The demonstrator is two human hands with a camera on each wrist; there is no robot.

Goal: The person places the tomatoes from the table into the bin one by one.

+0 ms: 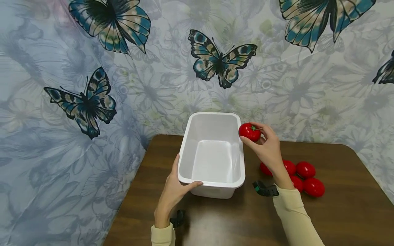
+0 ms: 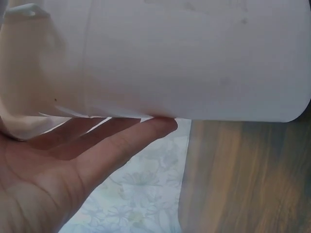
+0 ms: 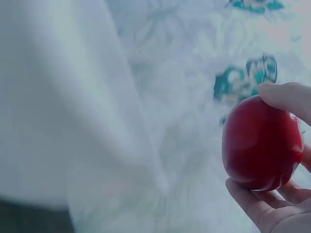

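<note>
Left hand (image 1: 173, 192) sits at the near left corner of the white container (image 1: 213, 162), thumb laid over the near rim, fingers up along the left outer wall; grip clamped on the container, palm side facing it. Left wrist view: fingers nearly straight, tips touching the container's outside.

Right hand (image 1: 267, 145) reaches forward, raised at the container's far right, wrist bent toward it. Grip is closed around a red tomato (image 1: 248, 132), thumb on one side, fingers on the other, green stem facing right. Tomato is just beside the right rim, outside the container; right wrist view shows a gap between the two.

Container is open-topped, long side running near to far, inner walls and floor showing plain white.

Red rounds (image 1: 314, 187) lie bunched on the brown surface (image 1: 344, 212) to the right, five visible, some partly behind the right forearm. Black wristbands (image 1: 265, 189) on both wrists, pale sleeves (image 1: 298, 215). Butterfly-print backdrop (image 1: 147, 102) behind.
</note>
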